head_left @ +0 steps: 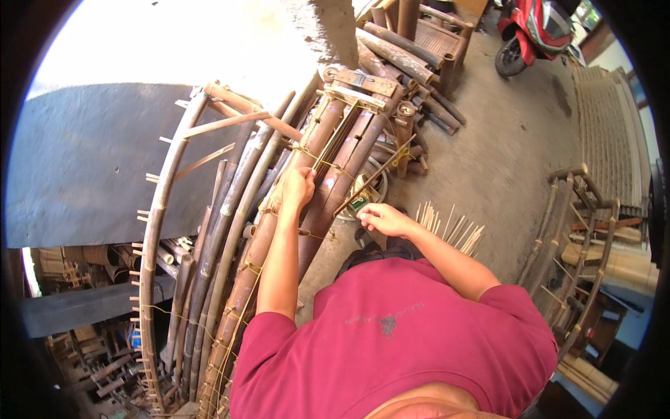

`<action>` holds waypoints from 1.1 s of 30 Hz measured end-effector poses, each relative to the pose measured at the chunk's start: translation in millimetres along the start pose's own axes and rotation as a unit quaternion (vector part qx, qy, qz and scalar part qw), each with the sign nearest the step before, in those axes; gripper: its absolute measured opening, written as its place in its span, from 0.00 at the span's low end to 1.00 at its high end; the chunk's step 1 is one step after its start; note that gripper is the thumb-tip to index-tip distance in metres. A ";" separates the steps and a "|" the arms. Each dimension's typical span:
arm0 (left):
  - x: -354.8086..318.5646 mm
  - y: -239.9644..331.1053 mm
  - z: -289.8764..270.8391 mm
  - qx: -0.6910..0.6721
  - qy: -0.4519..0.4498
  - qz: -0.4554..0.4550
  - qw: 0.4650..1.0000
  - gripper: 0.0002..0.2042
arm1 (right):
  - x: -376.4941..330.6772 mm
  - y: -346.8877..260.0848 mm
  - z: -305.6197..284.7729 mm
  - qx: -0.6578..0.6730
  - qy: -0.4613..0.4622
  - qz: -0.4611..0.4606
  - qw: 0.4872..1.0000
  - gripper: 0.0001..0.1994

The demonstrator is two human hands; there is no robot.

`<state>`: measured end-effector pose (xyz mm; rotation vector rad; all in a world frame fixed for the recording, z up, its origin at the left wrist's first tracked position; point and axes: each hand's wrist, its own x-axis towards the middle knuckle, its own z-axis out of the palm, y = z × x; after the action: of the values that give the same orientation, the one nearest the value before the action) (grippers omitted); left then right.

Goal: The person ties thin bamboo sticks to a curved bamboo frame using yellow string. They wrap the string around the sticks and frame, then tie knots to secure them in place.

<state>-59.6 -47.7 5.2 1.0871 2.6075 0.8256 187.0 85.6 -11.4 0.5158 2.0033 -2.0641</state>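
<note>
The thin sticks ran up and away from your left hand, nearer than your right hand, but I couldn't tell what either grip pinched, if anything.

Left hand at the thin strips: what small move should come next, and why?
Perhaps bring the right hand over to the thin strips, since the left hand is at them alone, while the right is apart from them.
</note>
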 end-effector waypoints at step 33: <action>28.1 55.2 31.8 -0.179 0.155 -0.114 0.965 0.10 | 96.5 -31.0 -57.4 -0.267 -0.159 -0.382 0.871 0.20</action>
<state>-34.8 17.1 11.1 0.5873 2.6019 1.4333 92.3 152.5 -21.7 -0.7884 2.6373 -1.5860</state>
